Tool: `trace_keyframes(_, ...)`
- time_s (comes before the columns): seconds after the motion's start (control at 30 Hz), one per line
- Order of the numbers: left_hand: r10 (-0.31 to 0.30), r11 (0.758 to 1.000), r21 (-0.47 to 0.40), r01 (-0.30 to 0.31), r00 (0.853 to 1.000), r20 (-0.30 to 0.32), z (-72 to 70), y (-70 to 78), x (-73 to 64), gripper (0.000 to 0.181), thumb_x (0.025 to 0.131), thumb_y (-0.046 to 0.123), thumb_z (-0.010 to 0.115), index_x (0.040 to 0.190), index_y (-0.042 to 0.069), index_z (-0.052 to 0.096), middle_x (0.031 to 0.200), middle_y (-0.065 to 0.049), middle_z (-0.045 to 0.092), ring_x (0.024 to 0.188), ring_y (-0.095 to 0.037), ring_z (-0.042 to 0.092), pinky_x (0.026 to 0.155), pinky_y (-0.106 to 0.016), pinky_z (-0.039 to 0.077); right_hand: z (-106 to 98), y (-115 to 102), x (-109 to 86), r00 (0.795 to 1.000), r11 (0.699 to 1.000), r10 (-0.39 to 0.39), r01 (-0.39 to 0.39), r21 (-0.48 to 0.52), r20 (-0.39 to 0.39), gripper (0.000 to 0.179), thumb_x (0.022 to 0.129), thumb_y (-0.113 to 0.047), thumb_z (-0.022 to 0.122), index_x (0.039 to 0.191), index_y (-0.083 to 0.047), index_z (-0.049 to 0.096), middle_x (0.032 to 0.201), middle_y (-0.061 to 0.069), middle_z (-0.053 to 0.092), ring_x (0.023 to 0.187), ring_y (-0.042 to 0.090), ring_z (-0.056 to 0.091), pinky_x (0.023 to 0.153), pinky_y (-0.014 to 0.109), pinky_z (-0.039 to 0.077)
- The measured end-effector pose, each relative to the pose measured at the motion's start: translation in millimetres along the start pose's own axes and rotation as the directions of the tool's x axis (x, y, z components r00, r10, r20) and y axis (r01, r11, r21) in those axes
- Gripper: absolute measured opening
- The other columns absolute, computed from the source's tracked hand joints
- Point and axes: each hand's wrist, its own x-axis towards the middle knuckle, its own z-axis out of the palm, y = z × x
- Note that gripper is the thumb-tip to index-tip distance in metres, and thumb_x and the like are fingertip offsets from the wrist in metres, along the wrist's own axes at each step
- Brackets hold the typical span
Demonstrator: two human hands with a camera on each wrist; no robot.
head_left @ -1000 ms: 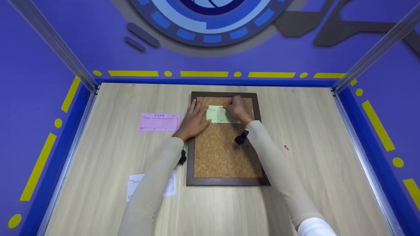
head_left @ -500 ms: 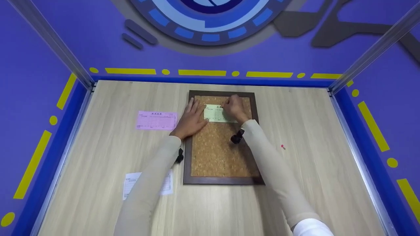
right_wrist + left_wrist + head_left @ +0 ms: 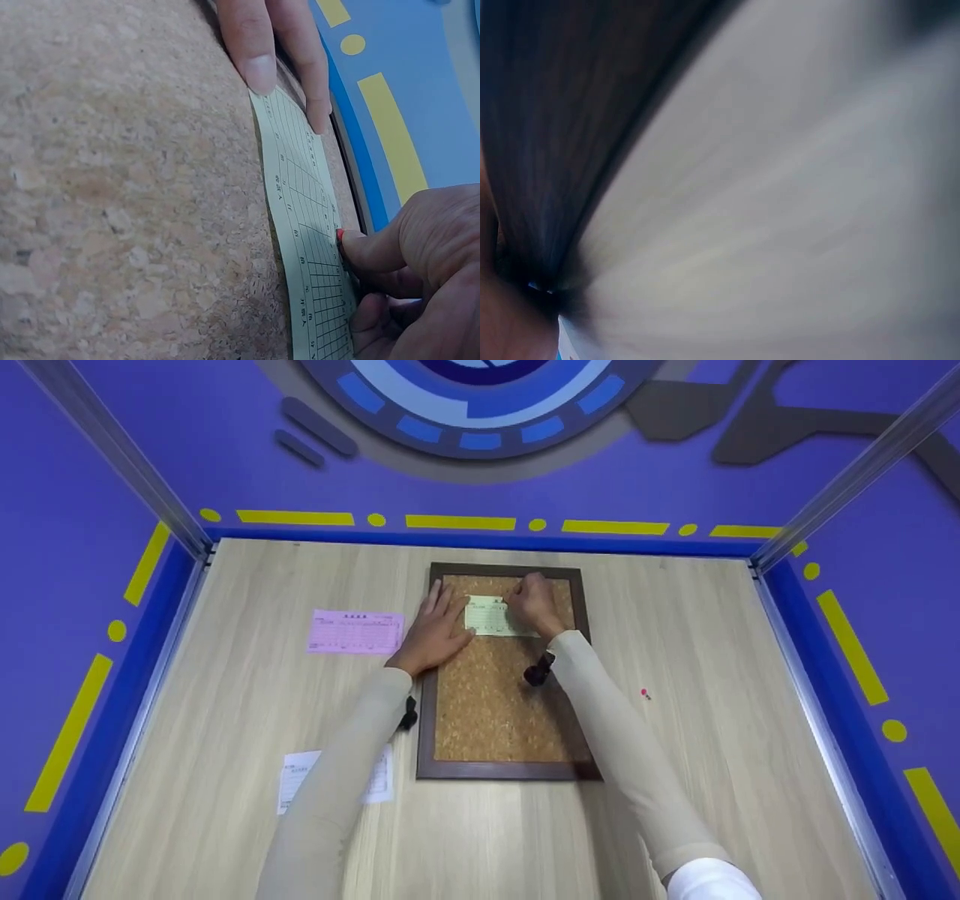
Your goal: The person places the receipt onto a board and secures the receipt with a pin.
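A pale green printed slip (image 3: 484,616) lies across the upper part of a dark-framed corkboard (image 3: 480,705). My left hand (image 3: 435,634) rests flat over the board's left frame. Its thumb and a fingertip press the slip's left end, as the right wrist view also shows. At the slip's top edge my right hand (image 3: 535,604) pinches a red push pin (image 3: 340,235) between thumb and curled fingers. The pin's point is hidden. In the left wrist view only part of the left hand (image 3: 510,322) and the dark frame show, blurred.
A pink slip (image 3: 355,631) lies on the wooden table left of the board. Nearer, a white slip (image 3: 379,780) is partly under the left sleeve. Another red push pin (image 3: 644,692) lies right of the board. Blue-purple walls (image 3: 480,487) enclose the back and sides.
The head view has shifted slightly, so everything sits a little farther left and up. Both hands keep their places on the board, the right still at the slip's top edge.
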Motion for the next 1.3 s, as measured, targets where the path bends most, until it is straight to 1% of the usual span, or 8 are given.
trace_keyframes(0.23,0.007,1.000,-0.003,-0.007,1.000,-0.002,-1.4,0.9,-0.5,0.077,0.110,0.051,0.056,0.174,0.013,0.034,0.185,-0.015,0.006,0.170,-0.030,-0.017,0.136,-0.053,-0.001,-1,8,3.0,0.997,0.996,-0.083,0.083,0.033,-0.013,0.037,0.096,0.004,0.062,0.061,-0.007,0.057,0.065,-0.003,0.055,0.057,0.013,0.043,0.053,0.028,0.033)
trace_keyframes(0.37,0.018,1.000,-0.007,-0.018,1.000,-0.009,-1.8,1.6,-1.9,0.077,0.110,0.050,0.056,0.174,0.012,0.034,0.185,-0.017,0.006,0.170,-0.031,-0.016,0.136,-0.053,-0.002,-2,8,-2.4,0.995,0.993,-0.098,0.098,0.065,-0.011,0.022,0.099,0.005,0.064,0.081,0.005,0.076,0.087,0.008,0.076,0.074,0.015,0.058,0.067,0.027,0.045)
trace_keyframes(0.53,0.017,1.000,-0.002,-0.017,1.000,0.005,0.4,-0.7,0.7,0.078,0.111,0.051,0.056,0.175,0.013,0.032,0.185,-0.016,0.005,0.170,-0.030,-0.017,0.136,-0.050,-0.004,-4,16,-2.4,0.982,0.980,-0.185,0.186,0.067,-0.021,0.011,0.101,0.003,0.071,0.102,0.006,0.081,0.101,0.017,0.080,0.083,0.014,0.062,0.073,0.024,0.047)
trace_keyframes(0.7,0.023,1.000,0.003,-0.023,1.000,-0.006,0.9,-2.0,0.8,0.076,0.111,0.050,0.056,0.174,0.013,0.034,0.184,-0.018,0.009,0.170,-0.032,-0.015,0.137,-0.051,0.000,-3,29,0.2,0.917,0.915,-0.395,0.397,0.066,-0.048,0.009,0.098,0.009,0.074,0.100,0.007,0.082,0.095,0.018,0.079,0.079,0.018,0.059,0.071,0.026,0.043)
trace_keyframes(0.8,0.024,1.000,-0.004,-0.024,1.000,-0.015,0.6,-1.7,-0.1,0.075,0.111,0.049,0.058,0.173,0.013,0.036,0.184,-0.018,0.011,0.170,-0.032,-0.014,0.137,-0.052,0.001,-2,36,0.5,0.879,0.879,-0.470,0.474,0.055,-0.076,0.011,0.095,0.011,0.074,0.098,0.006,0.083,0.092,0.013,0.078,0.082,0.022,0.059,0.073,0.030,0.042)
trace_keyframes(0.87,0.023,1.000,-0.007,-0.023,1.000,-0.014,0.1,-1.3,-0.3,0.075,0.110,0.048,0.058,0.173,0.013,0.036,0.184,-0.017,0.011,0.170,-0.031,-0.014,0.137,-0.052,0.001,-1,39,-0.6,0.878,0.878,-0.470,0.475,0.054,-0.092,0.013,0.094,0.011,0.074,0.100,0.004,0.083,0.095,0.011,0.077,0.087,0.025,0.060,0.078,0.032,0.043)
trace_keyframes(1.1,0.025,0.999,-0.021,-0.025,1.000,-0.020,2.4,-2.6,0.3,0.075,0.110,0.048,0.060,0.172,0.013,0.037,0.184,-0.016,0.011,0.170,-0.032,-0.014,0.136,-0.054,0.002,-1,45,-2.3,0.910,0.910,-0.411,0.414,0.040,-0.065,0.015,0.101,0.002,0.072,0.107,-0.003,0.085,0.111,0.012,0.074,0.105,0.025,0.060,0.089,0.037,0.047)
trace_keyframes(1.3,0.019,1.000,-0.019,-0.019,1.000,-0.023,1.9,-3.4,0.7,0.075,0.110,0.047,0.060,0.173,0.014,0.037,0.185,-0.015,0.010,0.170,-0.031,-0.014,0.136,-0.056,0.004,-1,48,1.3,0.901,0.900,-0.431,0.433,0.044,-0.054,0.016,0.102,0.001,0.072,0.106,-0.004,0.086,0.111,0.010,0.074,0.105,0.022,0.060,0.088,0.036,0.048)
